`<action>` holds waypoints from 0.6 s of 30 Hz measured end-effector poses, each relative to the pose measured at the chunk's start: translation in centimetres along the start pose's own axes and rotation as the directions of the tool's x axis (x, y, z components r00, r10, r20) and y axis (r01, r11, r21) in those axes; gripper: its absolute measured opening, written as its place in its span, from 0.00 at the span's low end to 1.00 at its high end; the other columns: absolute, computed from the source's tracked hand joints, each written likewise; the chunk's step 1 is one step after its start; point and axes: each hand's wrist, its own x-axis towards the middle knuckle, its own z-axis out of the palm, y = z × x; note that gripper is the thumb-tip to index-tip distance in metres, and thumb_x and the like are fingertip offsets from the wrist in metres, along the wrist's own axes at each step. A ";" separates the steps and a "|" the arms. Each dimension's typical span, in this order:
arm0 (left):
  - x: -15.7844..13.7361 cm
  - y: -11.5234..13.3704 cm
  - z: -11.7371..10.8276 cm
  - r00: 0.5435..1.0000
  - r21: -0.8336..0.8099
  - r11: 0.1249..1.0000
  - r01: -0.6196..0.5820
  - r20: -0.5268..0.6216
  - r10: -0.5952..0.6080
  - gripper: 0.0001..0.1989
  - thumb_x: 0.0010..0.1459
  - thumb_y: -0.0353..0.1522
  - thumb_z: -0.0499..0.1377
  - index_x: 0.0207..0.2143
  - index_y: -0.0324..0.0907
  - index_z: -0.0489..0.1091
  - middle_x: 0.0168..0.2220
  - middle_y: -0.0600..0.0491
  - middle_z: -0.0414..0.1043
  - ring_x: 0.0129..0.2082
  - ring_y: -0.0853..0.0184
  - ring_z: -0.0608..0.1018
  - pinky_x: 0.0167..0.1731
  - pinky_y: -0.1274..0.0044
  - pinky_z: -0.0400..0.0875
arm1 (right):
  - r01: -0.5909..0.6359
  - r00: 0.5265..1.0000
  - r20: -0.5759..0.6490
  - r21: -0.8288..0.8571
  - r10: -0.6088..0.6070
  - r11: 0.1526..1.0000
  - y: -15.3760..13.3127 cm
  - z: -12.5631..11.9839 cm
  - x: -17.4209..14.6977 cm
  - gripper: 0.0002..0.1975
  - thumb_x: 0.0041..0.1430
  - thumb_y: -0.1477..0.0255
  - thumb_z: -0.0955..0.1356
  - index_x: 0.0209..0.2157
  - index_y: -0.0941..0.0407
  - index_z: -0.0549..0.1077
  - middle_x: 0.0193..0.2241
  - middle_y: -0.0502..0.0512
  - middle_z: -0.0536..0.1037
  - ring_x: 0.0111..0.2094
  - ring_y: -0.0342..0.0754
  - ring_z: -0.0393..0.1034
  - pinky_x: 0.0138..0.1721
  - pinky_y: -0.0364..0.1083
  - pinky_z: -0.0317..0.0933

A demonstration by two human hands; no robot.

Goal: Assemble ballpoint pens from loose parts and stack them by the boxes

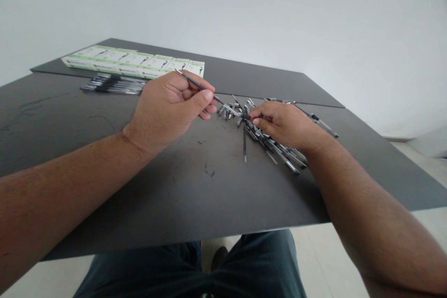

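My left hand (pixel 176 104) is closed, pinching a thin, dark pen refill (pixel 193 82) between thumb and fingers. Its pointed metal tip faces up and left, and its pale rear end slants down to the right. My right hand (pixel 281 123) is closed on a small pen part with a black end (pixel 245 116), most of it hidden by the fingers. The refill's rear end meets this black end; whether one is inside the other I cannot make out. Below and around my right hand lies a loose pile of pen parts (pixel 284 156), with clear tubes and dark pieces.
Several white and green boxes (pixel 139 63) stand in a row at the back left. In front of them lies a bundle of clear pens with black grips (pixel 111 84). A single dark refill (pixel 245 144) lies beside the pile on the grey table (pixel 195 205).
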 end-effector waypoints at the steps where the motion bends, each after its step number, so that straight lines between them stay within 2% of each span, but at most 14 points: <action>1: 0.0 0.0 -0.1 1.000 0.017 1.000 0.001 0.012 -0.001 0.13 0.73 0.45 0.69 0.48 0.47 0.80 0.39 0.48 0.90 0.37 0.59 0.92 0.40 0.65 0.93 | 0.001 1.000 0.003 0.002 -0.001 1.000 0.0 0.0 0.0 0.13 0.75 0.67 0.70 0.49 0.51 0.89 0.45 0.59 0.92 0.44 0.56 0.84 0.49 0.52 0.72; 4: 0.0 0.1 -0.1 0.999 0.039 0.999 0.007 0.031 -0.008 0.13 0.74 0.45 0.68 0.48 0.46 0.80 0.40 0.48 0.90 0.40 0.57 0.92 0.42 0.63 0.93 | 0.004 1.000 0.008 0.005 -0.004 1.000 0.0 0.0 0.0 0.14 0.75 0.66 0.70 0.49 0.51 0.89 0.44 0.58 0.91 0.44 0.56 0.84 0.50 0.52 0.72; 9: -0.1 0.3 0.1 1.000 -0.029 1.000 -0.004 0.013 0.005 0.09 0.71 0.40 0.71 0.45 0.45 0.82 0.40 0.48 0.90 0.37 0.60 0.91 0.38 0.67 0.92 | 0.011 1.000 0.006 -0.003 -0.011 1.000 -0.3 -0.1 0.0 0.13 0.74 0.68 0.70 0.48 0.51 0.89 0.43 0.57 0.91 0.42 0.55 0.83 0.48 0.51 0.72; 13: -0.1 0.2 0.1 0.999 0.057 0.998 -0.008 0.047 0.005 0.11 0.70 0.42 0.71 0.45 0.45 0.86 0.40 0.48 0.91 0.35 0.62 0.90 0.38 0.69 0.91 | 0.010 1.000 0.017 0.005 -0.010 1.000 -0.4 -0.2 0.0 0.12 0.74 0.68 0.70 0.47 0.50 0.89 0.42 0.56 0.91 0.41 0.55 0.83 0.47 0.50 0.71; 16: 0.0 -0.1 0.1 0.988 0.117 0.993 0.015 0.150 -0.033 0.14 0.70 0.43 0.71 0.49 0.45 0.87 0.40 0.49 0.91 0.35 0.61 0.91 0.41 0.69 0.91 | 0.014 1.000 0.017 0.025 -0.014 1.000 -0.7 -0.1 -0.1 0.13 0.74 0.68 0.70 0.49 0.51 0.89 0.43 0.57 0.91 0.42 0.55 0.83 0.47 0.50 0.72; 18: 0.0 -0.6 0.3 0.962 0.072 0.997 0.040 0.268 -0.058 0.20 0.67 0.41 0.73 0.57 0.44 0.86 0.47 0.46 0.92 0.36 0.61 0.91 0.39 0.70 0.90 | 0.025 0.999 0.023 0.040 -0.025 0.999 -0.8 0.1 -0.1 0.13 0.74 0.68 0.70 0.50 0.51 0.89 0.43 0.57 0.91 0.42 0.55 0.84 0.47 0.50 0.72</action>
